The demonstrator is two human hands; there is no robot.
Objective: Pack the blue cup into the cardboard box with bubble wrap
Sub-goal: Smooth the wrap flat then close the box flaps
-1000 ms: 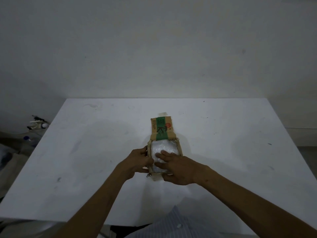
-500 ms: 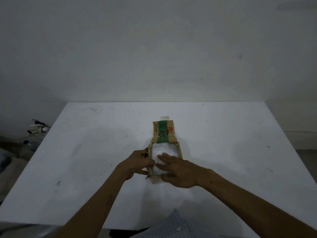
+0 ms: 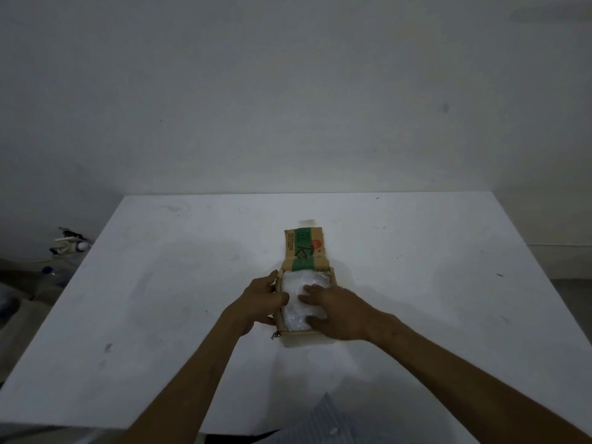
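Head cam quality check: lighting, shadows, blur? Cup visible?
Head view: dim, bluish, grainy; soft shadows on the table; bubble wrap in the box washes out to a white patch; left hand gripping the box side and right hand pressing the wrap look slightly soft; cup not visible.

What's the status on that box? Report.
Left hand grips cardboard box side. Right hand presses bubble wrap down inside. Blue cup hidden. Lid flap open, nothing in the way.

A small brown cardboard box [image 3: 304, 341] sits centred on the white rectangular table [image 3: 160, 299], clear bubble wrap [image 3: 298, 283] inside.
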